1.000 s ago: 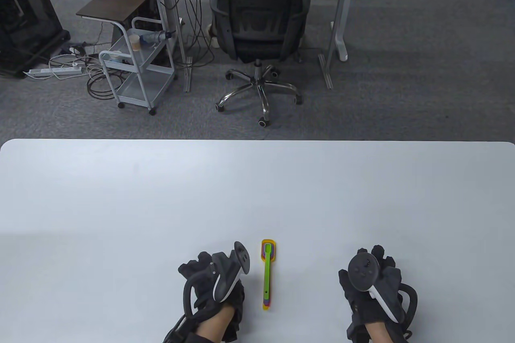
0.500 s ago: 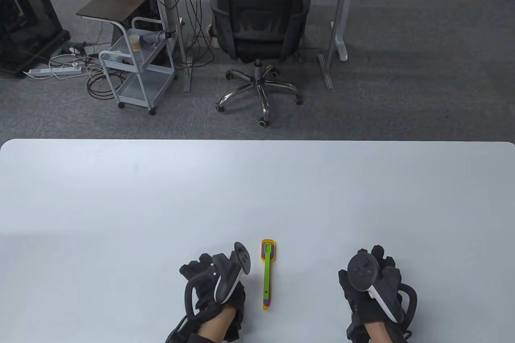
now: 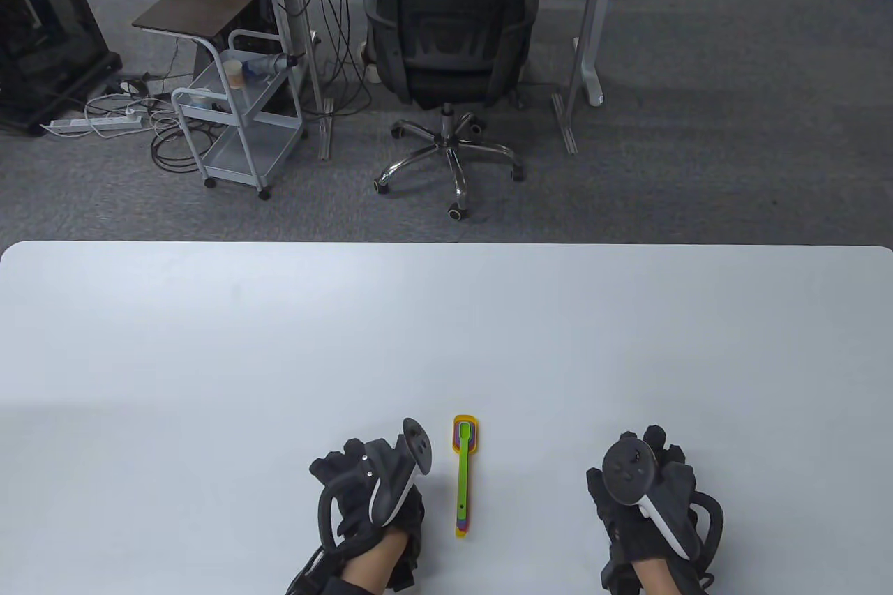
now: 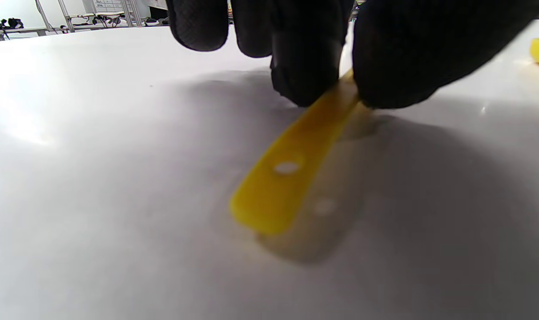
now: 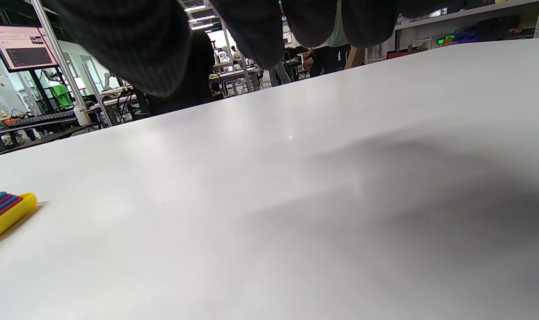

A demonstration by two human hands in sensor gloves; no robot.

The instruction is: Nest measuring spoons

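A nested stack of measuring spoons (image 3: 463, 476) is laid in the lower middle of the table view, green handle uppermost and yellow lowest, bowls toward the top. Just left of it, a separate yellow spoon handle (image 4: 291, 171) with a hole is pinched between the fingers (image 4: 305, 66) of the left hand (image 3: 370, 494). The right hand (image 3: 645, 494) is held knuckles-up at lower right, well apart, nothing gripped, over the white table (image 3: 446, 330).

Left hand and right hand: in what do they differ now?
The left hand pinches a yellow handle; the right hand holds nothing visible. The left hand lies close beside the nested spoons; the right hand lies farther from them. Both wear black gloves with trackers.
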